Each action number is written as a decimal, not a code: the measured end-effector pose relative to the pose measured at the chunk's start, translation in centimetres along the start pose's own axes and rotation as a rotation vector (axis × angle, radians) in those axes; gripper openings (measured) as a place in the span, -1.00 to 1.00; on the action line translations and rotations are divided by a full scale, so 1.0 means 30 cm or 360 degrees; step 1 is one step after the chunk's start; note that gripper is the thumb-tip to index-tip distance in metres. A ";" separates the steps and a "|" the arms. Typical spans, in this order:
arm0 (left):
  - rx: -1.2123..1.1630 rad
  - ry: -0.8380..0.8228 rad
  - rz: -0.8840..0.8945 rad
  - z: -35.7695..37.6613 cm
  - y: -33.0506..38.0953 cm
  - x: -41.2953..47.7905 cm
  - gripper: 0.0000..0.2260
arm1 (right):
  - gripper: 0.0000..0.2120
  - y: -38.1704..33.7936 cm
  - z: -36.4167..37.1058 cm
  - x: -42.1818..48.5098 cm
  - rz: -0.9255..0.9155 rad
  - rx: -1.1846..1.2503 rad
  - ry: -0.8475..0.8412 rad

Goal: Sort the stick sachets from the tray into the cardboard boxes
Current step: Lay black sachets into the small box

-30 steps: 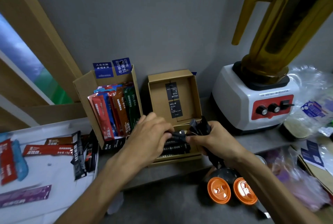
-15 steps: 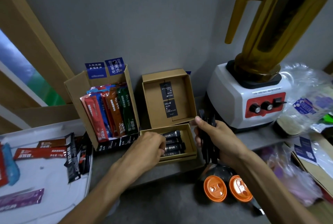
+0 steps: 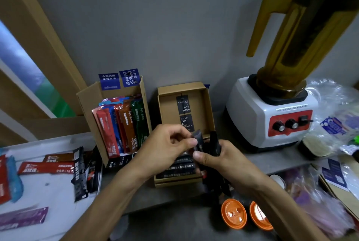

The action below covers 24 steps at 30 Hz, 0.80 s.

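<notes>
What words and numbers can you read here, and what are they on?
"COFFEE" on the blue card atop the tall cardboard box.
"HELLO JILIN" on the black label inside the open box lid.
"15g" on the red sachet on the tray.
Print on the blender and the purple sachet is too blurred to read.

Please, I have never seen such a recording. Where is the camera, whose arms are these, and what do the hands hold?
There is no machine here. A person wears one camera on the head, so you look down along their own two arms. The right hand grips a bundle of black sachets. The left hand pinches the top of one black sachet beside that bundle. Under the hands lies a low cardboard box with black sachets already in it. To the left, a tall cardboard box holds coloured sachets, and a white tray carries more loose ones. To the right stands a blender.
</notes>
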<state>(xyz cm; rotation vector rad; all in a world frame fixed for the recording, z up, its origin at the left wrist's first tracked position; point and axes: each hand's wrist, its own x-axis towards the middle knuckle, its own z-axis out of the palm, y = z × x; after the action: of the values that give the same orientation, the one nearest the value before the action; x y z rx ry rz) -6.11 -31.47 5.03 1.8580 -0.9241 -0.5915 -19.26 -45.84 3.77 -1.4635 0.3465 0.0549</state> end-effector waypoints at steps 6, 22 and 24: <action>-0.0505 0.0406 0.0041 -0.053 -0.008 -0.021 -0.94 | -0.63 0.022 -0.004 -0.008 0.0236 0.0530 -0.0007; -0.0112 0.0304 -0.0017 -0.064 -0.052 -0.097 -0.85 | -0.87 0.033 0.013 0.016 0.0059 0.0660 0.0326; 0.0117 0.0253 0.0023 -0.063 -0.057 -0.104 -0.87 | -0.90 0.033 0.000 0.017 0.0171 0.0758 0.0290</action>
<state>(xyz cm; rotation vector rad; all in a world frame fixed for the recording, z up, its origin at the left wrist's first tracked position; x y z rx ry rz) -6.03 -27.50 4.35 1.9319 -0.8629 -0.3989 -19.00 -45.81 2.69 -0.9793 0.5460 -0.0719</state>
